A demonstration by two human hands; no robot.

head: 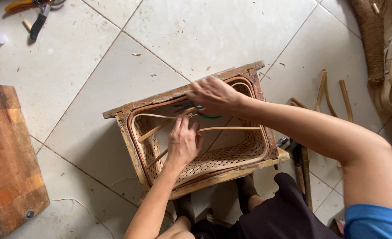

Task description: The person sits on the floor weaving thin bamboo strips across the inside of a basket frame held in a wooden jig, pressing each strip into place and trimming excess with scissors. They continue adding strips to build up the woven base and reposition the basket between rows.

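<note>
Woven basket (231, 152) seated inside wooden frame (169, 95) on tiled floor (213, 31). Right hand (213, 95) closed on dark tool with green handle (207, 116), working at the far rim. Left hand (183, 142) just below that grip, fingers pinched together on thin cane strip (231, 129) that runs rightward across the opening. Second strip (154, 130) slanting down-left of the pinch. Risks, as judged: tool tip close to left fingertips, slip could nick them; strip bent hard at the pinch may kink or split; loose end could spring free if pinch eases.
</note>
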